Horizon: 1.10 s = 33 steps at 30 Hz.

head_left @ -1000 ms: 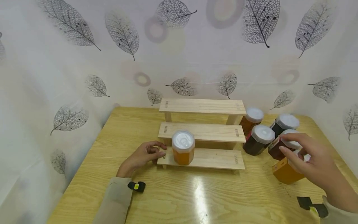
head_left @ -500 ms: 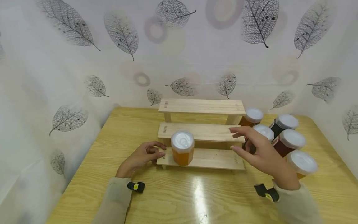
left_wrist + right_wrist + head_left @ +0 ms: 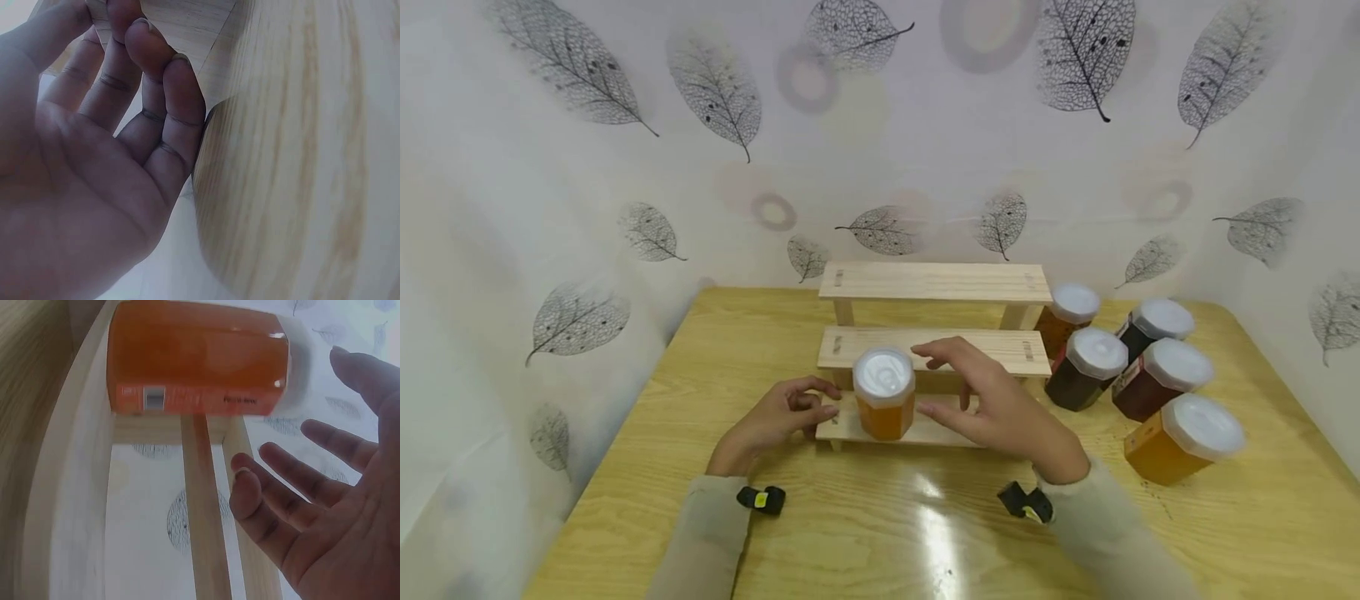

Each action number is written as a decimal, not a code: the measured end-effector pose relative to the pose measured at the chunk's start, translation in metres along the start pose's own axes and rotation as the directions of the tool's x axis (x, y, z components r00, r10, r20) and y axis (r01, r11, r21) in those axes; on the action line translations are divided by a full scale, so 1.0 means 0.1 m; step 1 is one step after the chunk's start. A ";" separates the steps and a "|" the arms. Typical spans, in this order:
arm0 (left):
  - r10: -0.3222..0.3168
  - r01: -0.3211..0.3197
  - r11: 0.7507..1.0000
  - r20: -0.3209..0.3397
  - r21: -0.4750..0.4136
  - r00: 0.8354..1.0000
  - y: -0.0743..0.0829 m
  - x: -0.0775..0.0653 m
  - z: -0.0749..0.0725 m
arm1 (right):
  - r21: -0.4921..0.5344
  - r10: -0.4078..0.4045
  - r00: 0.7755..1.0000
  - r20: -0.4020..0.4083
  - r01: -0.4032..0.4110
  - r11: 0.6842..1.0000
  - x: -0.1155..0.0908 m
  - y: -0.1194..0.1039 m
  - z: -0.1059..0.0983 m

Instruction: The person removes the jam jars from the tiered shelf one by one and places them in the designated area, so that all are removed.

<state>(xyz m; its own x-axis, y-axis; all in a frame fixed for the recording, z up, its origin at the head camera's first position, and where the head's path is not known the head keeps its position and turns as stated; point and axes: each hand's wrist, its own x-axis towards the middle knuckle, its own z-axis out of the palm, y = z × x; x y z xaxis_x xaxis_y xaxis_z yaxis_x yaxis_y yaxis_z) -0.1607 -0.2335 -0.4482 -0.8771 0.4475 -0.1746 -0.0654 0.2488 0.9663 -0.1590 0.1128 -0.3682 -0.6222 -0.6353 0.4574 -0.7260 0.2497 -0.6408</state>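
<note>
An orange-filled jar (image 3: 884, 396) with a white lid stands toward the left end of the bottom shelf of a three-tier wooden rack (image 3: 934, 282). My right hand (image 3: 1000, 408) is just right of this jar, thumb and fingers spread apart and holding nothing. In the right wrist view, the jar (image 3: 194, 359) shows its printed label, with the fingers short of it. At the rack's left end my left hand (image 3: 775, 421) has loosely bent fingers, their tips right at the end of the bottom shelf. The left wrist view shows these fingers (image 3: 181, 106) beside the tabletop.
Several lidded jars cluster right of the rack: an orange one (image 3: 1180, 442) leaning, a dark red one (image 3: 1157, 379), dark ones (image 3: 1082, 371) and an amber one (image 3: 1063, 317) behind. A leaf-patterned curtain (image 3: 880, 150) backs the wooden table (image 3: 715, 342).
My right hand has moved left from the jar cluster, across the rack, to the jar on the bottom shelf. My left hand stays at the rack's left end.
</note>
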 end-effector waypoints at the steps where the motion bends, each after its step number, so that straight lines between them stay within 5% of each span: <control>1: -0.002 0.002 1.000 -0.001 -0.002 1.000 0.00 0.00 0.00 | 0.012 0.003 1.000 0.008 -0.003 1.000 0.04 -0.01 0.04; 8: 0.009 -0.009 1.000 0.002 -0.009 1.000 0.00 -0.02 -0.02 | 0.032 0.043 0.998 0.050 -0.044 0.998 0.21 -0.06 0.26; 19: 0.006 -0.006 1.000 0.003 0.003 1.000 0.01 -0.03 -0.03 | -0.110 0.122 0.993 0.002 -0.121 0.987 0.35 -0.14 0.52; 33: 0.025 -0.025 1.000 0.014 0.013 1.000 -0.02 0.02 -0.02 | -0.140 0.064 0.997 -0.044 -0.069 0.988 0.30 -0.10 0.54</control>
<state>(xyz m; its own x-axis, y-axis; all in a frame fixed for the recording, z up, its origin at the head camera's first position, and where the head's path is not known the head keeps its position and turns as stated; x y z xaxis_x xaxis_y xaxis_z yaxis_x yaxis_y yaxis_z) -0.1628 -0.2346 -0.4503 -0.8719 0.4652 -0.1530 -0.0373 0.2484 0.9679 -0.1548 0.0516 -0.3811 -0.6796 -0.5850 0.4426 -0.7150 0.3932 -0.5781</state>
